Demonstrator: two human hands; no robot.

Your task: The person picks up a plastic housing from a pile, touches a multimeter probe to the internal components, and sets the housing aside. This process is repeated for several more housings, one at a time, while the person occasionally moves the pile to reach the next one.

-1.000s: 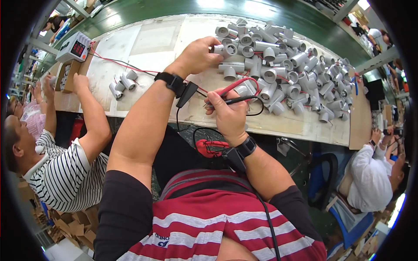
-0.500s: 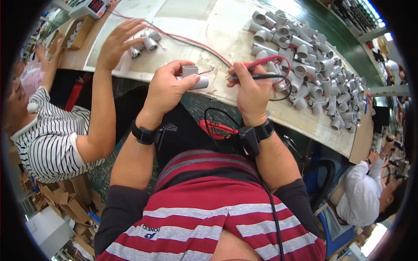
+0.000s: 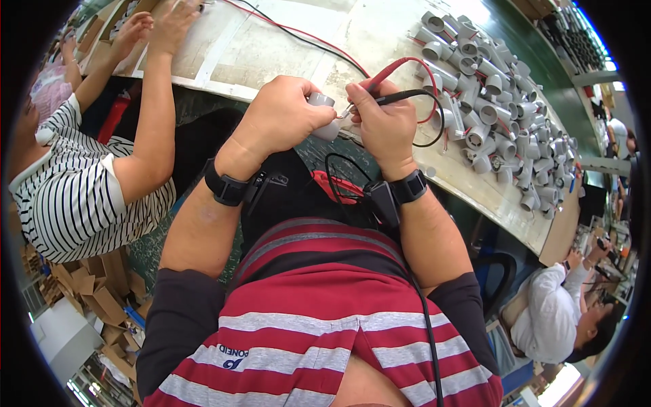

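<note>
My left hand [image 3: 277, 117] is closed around a grey plastic T-shaped pipe fitting [image 3: 325, 130], hiding part of it with the thumb and fingers. Pinched together in my right hand [image 3: 388, 129] are two test probes, a red probe [image 3: 381, 74] and a black probe [image 3: 401, 96]. Their metal tips meet the fitting's short wire ends [image 3: 344, 113], close to my left thumb; exact contact is too small to tell. Red and black leads loop from the probes and run across the table toward the far left.
A large heap of grey pipe fittings [image 3: 498, 108] with red wires covers the right of the worktable [image 3: 264, 51]. At left sits a co-worker in a striped shirt [image 3: 88, 183], hands over the table's far left. Another person in white [image 3: 549, 315] is at lower right. Cardboard boxes [image 3: 102, 298] lie lower left.
My hands have come closer together, bringing the probe tips to the fitting's wires. The co-worker's hand has moved away to the far left, and the small group of fittings there no longer shows.
</note>
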